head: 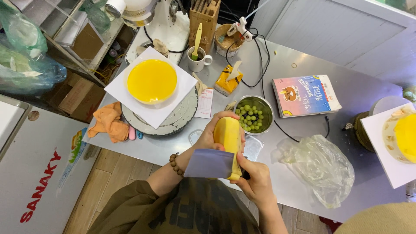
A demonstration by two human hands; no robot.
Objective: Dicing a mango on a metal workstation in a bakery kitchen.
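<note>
My left hand (pixel 211 135), with a bead bracelet on its wrist, is wrapped around a peeled yellow mango (pixel 227 135) held upright over the steel table's (pixel 303 190) front edge. My right hand (pixel 256 181) is closed just below the fruit, gripping what looks like a knife handle. A wide grey blade (pixel 208 164) lies flat against the mango's lower end. The handle itself is hidden by my fingers.
A yellow-glazed cake (pixel 152 81) sits on a white board on a turntable (pixel 173 123) at left, beside an orange cloth (pixel 110 121). A metal bowl of green grapes (pixel 252 114), a clear tub (pixel 253 147), a crumpled plastic bag (pixel 320 167), a colourful box (pixel 305 95) and a second cake (pixel 405 136) are nearby.
</note>
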